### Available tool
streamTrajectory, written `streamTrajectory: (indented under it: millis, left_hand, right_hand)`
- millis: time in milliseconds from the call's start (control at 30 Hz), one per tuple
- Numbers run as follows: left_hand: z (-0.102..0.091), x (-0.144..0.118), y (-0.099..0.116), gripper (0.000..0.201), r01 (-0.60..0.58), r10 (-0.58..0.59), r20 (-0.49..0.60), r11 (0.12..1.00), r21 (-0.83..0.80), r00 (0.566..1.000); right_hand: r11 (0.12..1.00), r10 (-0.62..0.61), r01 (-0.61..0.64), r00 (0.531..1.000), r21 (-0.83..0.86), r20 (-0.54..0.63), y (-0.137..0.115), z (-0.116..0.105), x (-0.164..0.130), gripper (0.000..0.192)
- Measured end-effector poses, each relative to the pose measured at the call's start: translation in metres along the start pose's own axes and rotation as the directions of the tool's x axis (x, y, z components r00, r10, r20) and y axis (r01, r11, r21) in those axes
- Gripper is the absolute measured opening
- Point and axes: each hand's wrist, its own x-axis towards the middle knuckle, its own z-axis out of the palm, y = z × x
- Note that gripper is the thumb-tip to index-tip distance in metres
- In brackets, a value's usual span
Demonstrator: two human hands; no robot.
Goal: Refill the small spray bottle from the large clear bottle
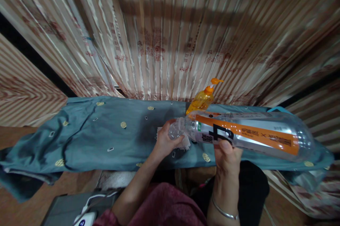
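Observation:
My right hand (pixel 228 153) supports a large clear plastic bottle (pixel 247 134) from below, its thumb on the silver and orange label. The bottle lies nearly sideways, with its neck pointing left. Closed round a small clear plastic container (pixel 176 129), my left hand (pixel 166 141) holds it at the bottle's mouth. Whether the two touch, and whether any liquid passes between them, I cannot make out. Underneath lies a white crumpled tissue (pixel 186 144), partly covered by the hand and container. Just behind the bottle's neck stands a yellow pump bottle (pixel 201 100) with an orange pump top.
A long, narrow surface draped in teal cloth (pixel 92 134) runs across in front of me. Pleated patterned curtains (pixel 164 42) hang close behind it. At lower left, a white device with a cable (pixel 86 217) rests on a grey box (pixel 61 208).

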Motion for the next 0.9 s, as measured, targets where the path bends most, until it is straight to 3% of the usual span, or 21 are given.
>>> streamTrajectory:
  millis: [900]
  left_hand:
    - [0.0000, -0.0004, -0.0011, 0.055, 0.003, -0.003, 0.008, 1.000, 0.000, 1.000]
  right_hand:
    - [0.999, 0.003, -0.003, 1.000, -0.032, -0.004, -0.0002, -0.0033, 0.0010, 0.078]
